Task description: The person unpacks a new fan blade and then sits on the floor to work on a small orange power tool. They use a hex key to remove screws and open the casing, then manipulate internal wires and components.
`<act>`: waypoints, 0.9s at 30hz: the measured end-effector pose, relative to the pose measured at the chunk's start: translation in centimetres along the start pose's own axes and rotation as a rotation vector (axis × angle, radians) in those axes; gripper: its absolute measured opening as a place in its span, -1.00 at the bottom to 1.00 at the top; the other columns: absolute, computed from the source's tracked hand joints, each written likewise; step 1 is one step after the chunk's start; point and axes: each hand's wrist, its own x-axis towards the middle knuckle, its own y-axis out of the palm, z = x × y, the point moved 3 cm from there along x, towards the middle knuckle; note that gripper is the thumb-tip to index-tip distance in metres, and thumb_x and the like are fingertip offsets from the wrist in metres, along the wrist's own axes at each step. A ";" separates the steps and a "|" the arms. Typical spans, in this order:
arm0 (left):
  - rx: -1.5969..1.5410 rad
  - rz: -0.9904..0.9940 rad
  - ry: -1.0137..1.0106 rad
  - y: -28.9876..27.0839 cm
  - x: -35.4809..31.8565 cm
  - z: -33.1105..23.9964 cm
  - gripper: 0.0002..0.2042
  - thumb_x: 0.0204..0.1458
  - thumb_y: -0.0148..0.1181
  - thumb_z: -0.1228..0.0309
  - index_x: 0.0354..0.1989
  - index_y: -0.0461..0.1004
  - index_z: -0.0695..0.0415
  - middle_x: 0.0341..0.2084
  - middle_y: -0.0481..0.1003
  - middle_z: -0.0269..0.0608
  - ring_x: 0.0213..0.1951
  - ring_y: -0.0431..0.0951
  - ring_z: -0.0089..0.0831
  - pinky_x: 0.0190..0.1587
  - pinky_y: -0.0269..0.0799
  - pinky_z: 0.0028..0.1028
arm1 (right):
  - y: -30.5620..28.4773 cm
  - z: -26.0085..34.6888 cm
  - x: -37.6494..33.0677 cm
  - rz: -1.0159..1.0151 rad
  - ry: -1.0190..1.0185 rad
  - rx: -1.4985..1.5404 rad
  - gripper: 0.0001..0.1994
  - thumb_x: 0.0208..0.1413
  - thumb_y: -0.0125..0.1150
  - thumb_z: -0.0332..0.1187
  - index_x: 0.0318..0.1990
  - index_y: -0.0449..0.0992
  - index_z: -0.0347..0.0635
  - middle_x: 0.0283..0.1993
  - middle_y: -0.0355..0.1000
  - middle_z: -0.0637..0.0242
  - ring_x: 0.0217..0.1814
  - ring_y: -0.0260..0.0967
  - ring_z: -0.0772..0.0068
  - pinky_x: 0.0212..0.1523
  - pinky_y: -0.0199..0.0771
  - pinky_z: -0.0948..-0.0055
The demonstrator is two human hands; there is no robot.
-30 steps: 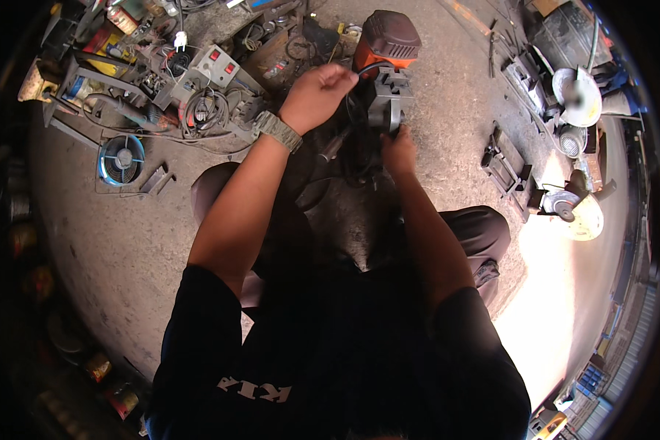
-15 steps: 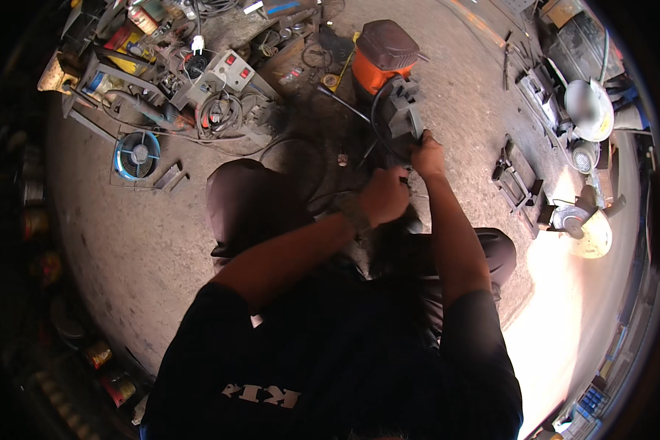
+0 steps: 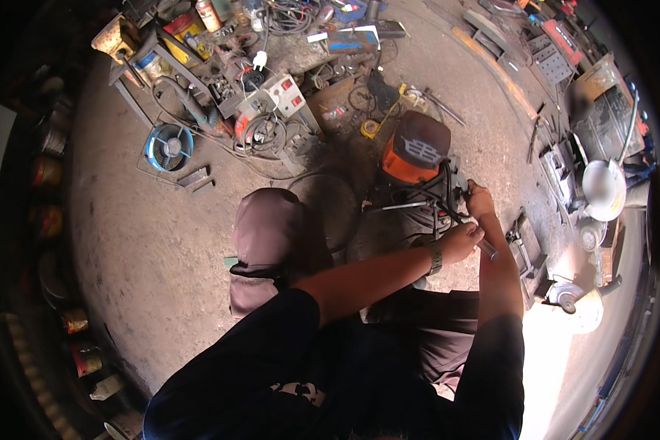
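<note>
In front of me stands a machine (image 3: pixel 411 163) with an orange housing and a dark vented top. A grey metal part (image 3: pixel 458 182) juts from its right side, and the fingers of my right hand (image 3: pixel 479 201) are closed at its edge. My left hand (image 3: pixel 460 243) reaches across to the right and is closed around a rod-like handle (image 3: pixel 488 250), whose end pokes out beside my right forearm. What the handle joins is hard to make out among black cables (image 3: pixel 447 192). A thin metal lever (image 3: pixel 400 207) sticks out leftward below the housing.
Left of the machine lie a switch box (image 3: pixel 284 95), coiled cable (image 3: pixel 264 136) and a blue round fan (image 3: pixel 170 147). A yellow tape measure (image 3: pixel 370 129) sits behind it. Metal clamps (image 3: pixel 524 242) and a grinding disc (image 3: pixel 567 298) are to the right. My bent knee (image 3: pixel 268 227) is near left.
My view has shifted, so the scene sits lower and further right. The machine now shows its vented top, turned or tilted. Both hands stay at its near right side.
</note>
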 end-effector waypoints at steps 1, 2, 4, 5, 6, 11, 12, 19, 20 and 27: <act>0.028 0.075 -0.005 -0.6 0.3 0.9 -0.63 0.45 0.02 0.06 0.12 0.47 0.12 -0.24 0.53 -0.34 -0.23 0.56 -0.52 -0.23 0.48 -0.50 | 0.0 -0.3 -0.2 0.012 0.001 0.047 -0.68 0.16 0.35 -0.34 0.06 0.52 -0.10 -0.08 0.62 -0.13 0.04 0.57 -0.25 0.04 0.56 -0.02; -0.010 0.054 0.003 -1.1 -0.3 0.4 -0.61 0.45 0.02 0.06 0.19 0.46 0.11 -0.19 0.54 -0.34 -0.21 0.56 -0.52 -0.21 0.48 -0.49 | 0.0 -0.2 -0.4 0.027 -0.005 0.097 -0.62 0.13 0.37 -0.36 0.12 0.54 -0.05 -0.06 0.62 -0.12 0.05 0.58 -0.23 0.06 0.57 0.02; -0.087 0.032 0.008 -2.1 -2.3 -0.2 -0.56 0.45 0.03 0.06 0.33 0.43 0.07 -0.11 0.55 -0.35 -0.16 0.56 -0.51 -0.15 0.48 -0.48 | 0.4 -1.4 -1.1 0.023 -0.002 0.343 -0.52 0.16 0.39 -0.39 0.25 0.52 -0.16 0.03 0.64 -0.05 0.13 0.60 -0.06 0.14 0.55 0.16; -0.080 0.062 -0.020 -2.2 -2.8 0.6 -0.49 0.47 0.00 0.04 0.47 0.34 0.01 0.02 0.54 -0.37 -0.07 0.54 -0.49 -0.08 0.48 -0.46 | 1.2 -3.8 -2.0 -0.017 0.039 0.487 -0.52 0.18 0.38 -0.39 0.26 0.51 -0.21 0.05 0.64 -0.01 0.14 0.59 0.01 0.15 0.54 0.20; -0.008 0.103 0.024 -2.7 -2.7 1.3 -0.49 0.47 -0.01 0.03 0.46 0.34 0.01 0.05 0.54 -0.36 -0.02 0.54 -0.48 -0.05 0.47 -0.46 | 1.2 -5.4 -2.6 -0.056 0.069 0.628 -0.52 0.21 0.38 -0.39 0.28 0.50 -0.27 0.06 0.65 0.03 0.15 0.59 0.08 0.16 0.53 0.25; -0.030 0.059 0.037 -5.8 -5.0 1.3 -0.47 0.48 -0.02 0.05 0.49 0.27 0.05 0.18 0.50 -0.28 0.27 0.48 -0.38 0.16 0.42 -0.42 | -6.3 4.7 -7.8 0.027 0.157 0.897 -0.52 0.45 0.19 -0.13 0.38 0.43 -0.17 0.16 0.58 0.34 0.11 0.51 0.44 0.05 0.43 0.42; -0.081 0.054 -0.019 -5.8 -5.9 0.4 -0.46 0.48 -0.01 0.06 0.50 0.25 0.06 0.20 0.49 -0.27 0.29 0.47 -0.36 0.18 0.42 -0.41 | -6.9 6.4 -9.8 0.034 0.113 0.917 -0.50 0.44 0.19 -0.09 0.38 0.42 -0.18 0.18 0.59 0.32 0.13 0.51 0.42 0.08 0.43 0.41; -0.023 -0.130 0.040 -10.8 -10.4 0.5 -0.60 0.45 0.07 0.18 0.33 0.40 0.13 0.09 0.58 -0.21 0.00 0.61 -0.45 0.08 0.51 -0.42 | -4.3 7.3 -16.7 -0.163 0.078 1.146 -0.58 0.46 0.20 -0.17 0.25 0.53 -0.33 0.07 0.62 0.28 0.11 0.51 0.47 0.21 0.45 0.44; -0.013 -0.161 0.051 -11.6 -11.1 -0.1 -0.63 0.44 0.08 0.20 0.28 0.44 0.15 0.06 0.59 -0.22 -0.02 0.61 -0.47 0.06 0.51 -0.44 | -4.3 7.2 -17.0 -0.185 0.119 1.097 -0.61 0.46 0.20 -0.19 0.21 0.57 -0.33 0.04 0.63 0.28 0.09 0.52 0.46 0.20 0.47 0.44; 0.007 -0.469 0.736 -10.6 -14.1 -7.9 -0.71 0.48 0.03 0.34 0.19 0.45 0.29 0.00 0.62 -0.15 0.00 0.60 -0.49 0.15 0.47 -0.47 | -7.6 18.8 -22.7 -0.717 -0.187 0.902 -0.74 0.36 0.28 -0.44 0.11 0.58 -0.39 0.06 0.65 0.12 0.21 0.54 0.33 0.30 0.45 0.32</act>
